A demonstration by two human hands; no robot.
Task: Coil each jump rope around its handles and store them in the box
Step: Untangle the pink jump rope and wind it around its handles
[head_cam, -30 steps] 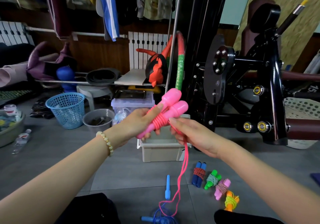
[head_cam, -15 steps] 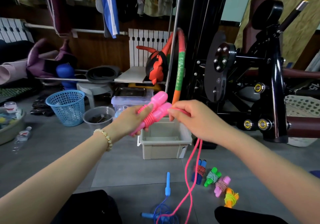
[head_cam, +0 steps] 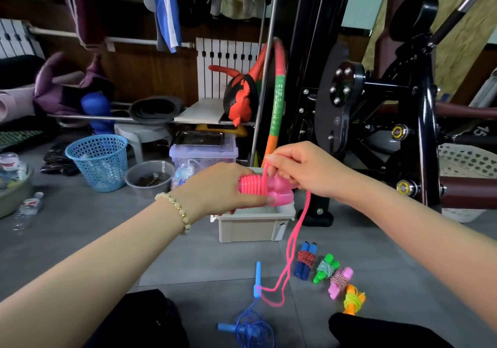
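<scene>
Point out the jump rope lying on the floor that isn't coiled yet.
The light-blue rope: handles apart, cord a loose tangle. The four bundles right of it are each wound round paired handles.

**Coiling a pink jump rope above the box.**
Left hand (head_cam: pixel 220 189) grips the pink handles (head_cam: pixel 271 190); right hand (head_cam: pixel 304 170) pinches the pink cord (head_cam: pixel 295 229) trailing to the floor (head_cam: pixel 107 240), over the box (head_cam: pixel 252 226).

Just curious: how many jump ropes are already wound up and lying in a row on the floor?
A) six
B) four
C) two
B: four wound bundles lie side by side on the floor: a blue bundle, a green bundle, a pink bundle and an orange bundle.
</scene>
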